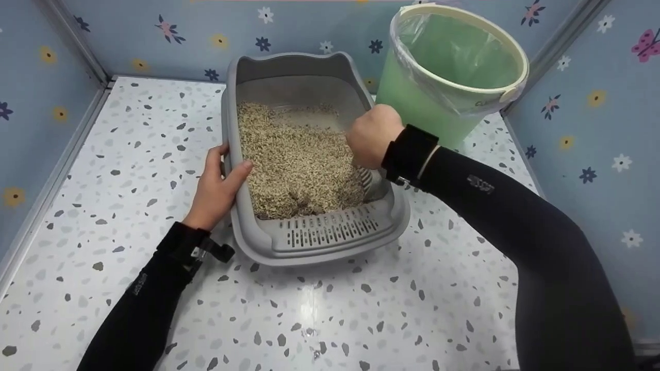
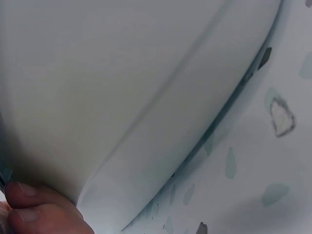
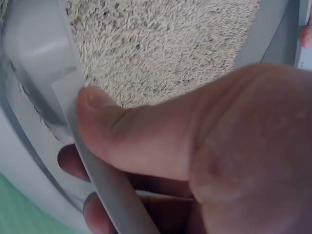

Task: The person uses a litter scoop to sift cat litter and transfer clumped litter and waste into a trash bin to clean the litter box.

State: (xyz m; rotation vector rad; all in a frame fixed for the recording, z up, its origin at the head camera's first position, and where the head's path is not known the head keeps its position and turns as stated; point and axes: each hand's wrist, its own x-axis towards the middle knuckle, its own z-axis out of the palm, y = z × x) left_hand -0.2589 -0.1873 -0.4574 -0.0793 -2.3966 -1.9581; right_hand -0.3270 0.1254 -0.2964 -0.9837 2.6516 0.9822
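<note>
While the left side of the grey litter box point(image 1: 330, 249) is gripped by the left hand point(image 1: 214, 193), a scoop point(image 3: 109, 190) is held in the right hand point(image 1: 375, 135) over the box's right side. The scoop's flat handle is clamped between the thumb, laid along its upper face, and the fingers curled beneath; its slotted head is seen below the fist, partly sunk in the pale, grainy litter point(image 1: 304, 159) near the front right corner. By the left hand the rim is pinched, the thumb hooked over it and the fingers set against the outer wall, two fingertips being shown there in the left wrist view.

Small white lettering is borne by both black sleeves point(image 1: 515, 226), but it cannot be read. Under the rim of the green bin point(image 1: 428, 116), behind and to the right, a short word is printed, apparently begun with a C; the rest cannot be made out.
</note>
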